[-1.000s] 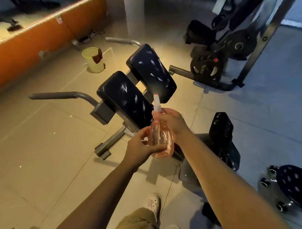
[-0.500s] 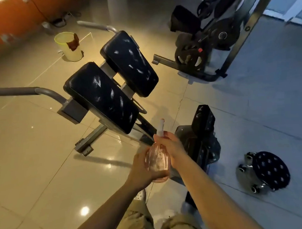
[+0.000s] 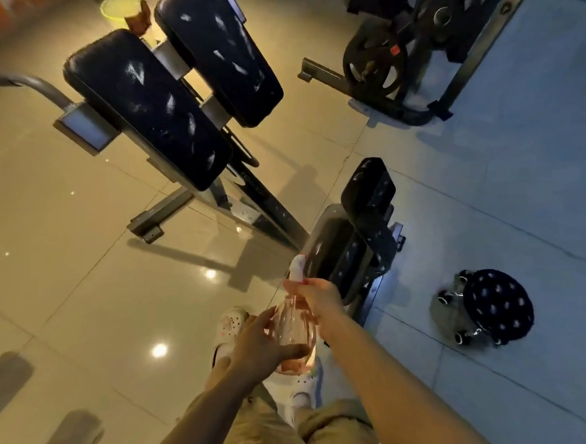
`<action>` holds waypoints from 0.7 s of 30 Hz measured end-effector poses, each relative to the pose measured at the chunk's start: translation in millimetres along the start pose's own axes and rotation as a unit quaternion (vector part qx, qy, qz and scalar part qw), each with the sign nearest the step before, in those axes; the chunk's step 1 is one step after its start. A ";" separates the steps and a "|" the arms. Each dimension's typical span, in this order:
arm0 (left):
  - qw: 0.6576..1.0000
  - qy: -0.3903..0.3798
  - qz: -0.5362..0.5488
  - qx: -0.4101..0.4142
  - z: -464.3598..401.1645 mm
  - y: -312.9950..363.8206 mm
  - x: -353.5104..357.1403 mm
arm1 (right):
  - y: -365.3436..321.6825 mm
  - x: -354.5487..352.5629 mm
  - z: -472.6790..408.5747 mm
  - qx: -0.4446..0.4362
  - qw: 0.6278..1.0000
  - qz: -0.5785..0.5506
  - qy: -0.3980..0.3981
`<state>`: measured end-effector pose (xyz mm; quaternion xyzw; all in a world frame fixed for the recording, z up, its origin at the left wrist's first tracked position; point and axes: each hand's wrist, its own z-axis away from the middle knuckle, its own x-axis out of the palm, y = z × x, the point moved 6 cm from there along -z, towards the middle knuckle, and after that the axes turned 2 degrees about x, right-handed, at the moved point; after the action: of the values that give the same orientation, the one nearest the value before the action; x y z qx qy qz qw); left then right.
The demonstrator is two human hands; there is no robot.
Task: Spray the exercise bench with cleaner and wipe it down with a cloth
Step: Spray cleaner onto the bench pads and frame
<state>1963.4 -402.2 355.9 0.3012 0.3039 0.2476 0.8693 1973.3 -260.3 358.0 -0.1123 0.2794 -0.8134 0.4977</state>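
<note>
A pink see-through spray bottle (image 3: 293, 324) is held upright in both hands, low in the frame above the person's shoes (image 3: 230, 323). The right hand (image 3: 316, 299) is wrapped round the neck, just under the white spray head (image 3: 297, 270); whether a finger lies on the trigger cannot be told. The left hand (image 3: 259, 347) is curled round the bottle's lower body from the left — thumb across the front, near the base.

Just beyond the spray head lies the low, dark footplate end of the bench (image 3: 358, 239), speckled with pale flecks. Up and to the left of the grip, well apart from it, two black pads (image 3: 155, 110) are carried on a grey frame — streaked with white smears. Behind them stands a yellow bucket (image 3: 118, 8) with a brown cloth (image 3: 138, 16) over its rim. To the right of the grip, a round wheeled stool (image 3: 494, 306) stands on the tiled floor (image 3: 70, 262).
</note>
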 end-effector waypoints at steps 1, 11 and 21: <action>1.000 0.007 0.009 -0.011 5.1 -4.0 5.2 | 4.1 -0.6 1.3 -0.004 1.000 0.001 -0.013; 0.989 0.104 0.090 -0.054 14.2 -43.8 -17.7 | 12.0 47.9 -17.9 -0.028 0.991 0.054 -0.123; 0.987 0.149 0.013 -0.061 -150.3 -107.8 -51.2 | 12.7 122.7 -186.8 -0.046 0.989 0.034 -0.134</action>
<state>1852.8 -452.6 207.4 0.2109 0.4103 0.3193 0.8278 1837.8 -307.6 186.2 -0.2333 0.2509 -0.7600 0.5523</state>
